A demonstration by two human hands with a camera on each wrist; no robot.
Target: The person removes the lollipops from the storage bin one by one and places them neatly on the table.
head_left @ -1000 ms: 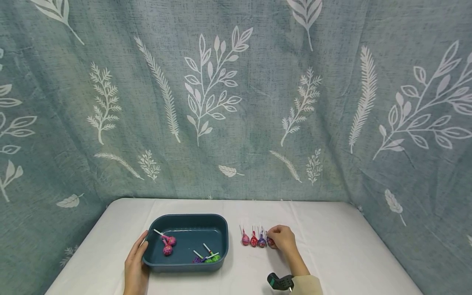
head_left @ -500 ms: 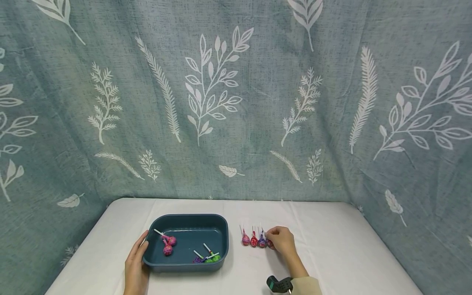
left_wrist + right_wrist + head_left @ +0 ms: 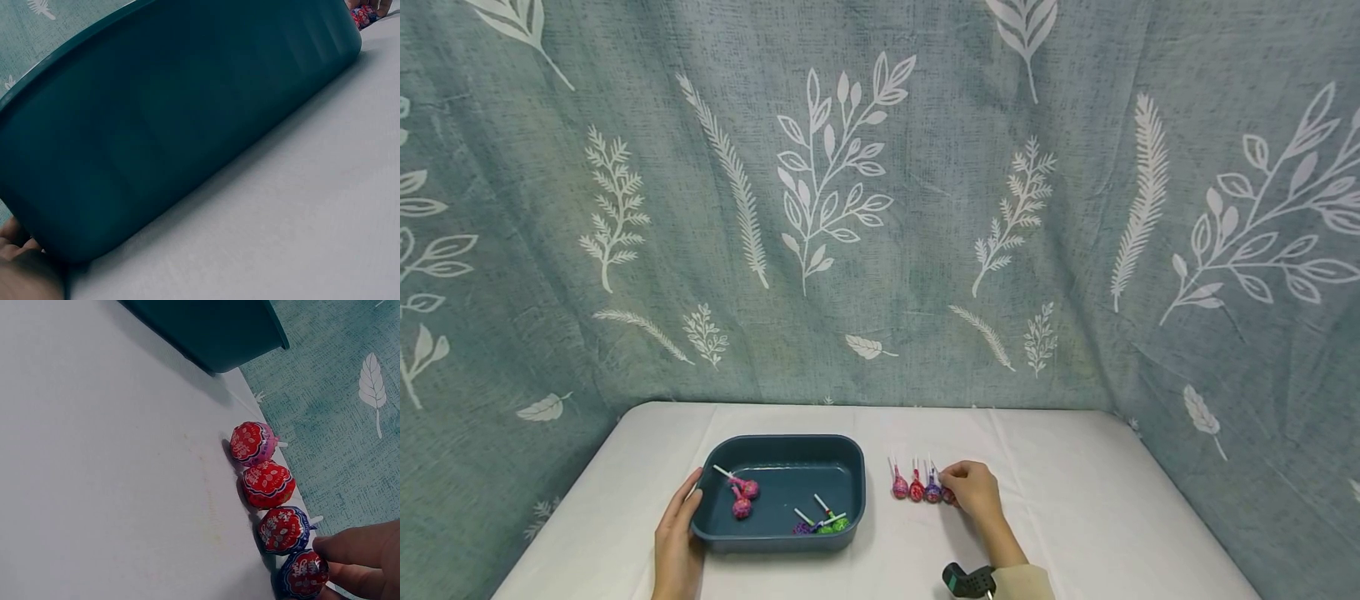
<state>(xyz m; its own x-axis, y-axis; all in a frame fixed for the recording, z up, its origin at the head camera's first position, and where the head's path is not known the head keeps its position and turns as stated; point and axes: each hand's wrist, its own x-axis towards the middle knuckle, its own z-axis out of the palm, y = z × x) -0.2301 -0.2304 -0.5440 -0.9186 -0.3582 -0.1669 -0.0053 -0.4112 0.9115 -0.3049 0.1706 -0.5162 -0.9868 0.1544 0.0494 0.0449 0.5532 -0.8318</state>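
My left hand [image 3: 676, 542] rests against the left end of a dark teal plastic bin [image 3: 778, 544], its fingers along the outer wall. In the left wrist view, the bin's long side [image 3: 181, 119] hides most of those fingers. My right hand [image 3: 976, 492] pinches the rightmost lollipop [image 3: 304, 575] of a short row on the table, partly covering it. Beside it, close together with sticks pointing away, lie a purple-wrapped lollipop [image 3: 284, 530], a red lollipop [image 3: 269, 485] and a pink lollipop [image 3: 252, 442].
Inside the bin, pink lollipops [image 3: 741, 507] lie at the left; purple [image 3: 802, 528] and green lollipops [image 3: 840, 525] lie near its front right corner. A white cloth [image 3: 1097, 517] covers the table. Patterned teal fabric [image 3: 880, 333] hangs behind and at the sides.
My right hand has shifted slightly left with the rightmost lollipop, bringing it closer to the purple one. My left hand and the bin stay put.
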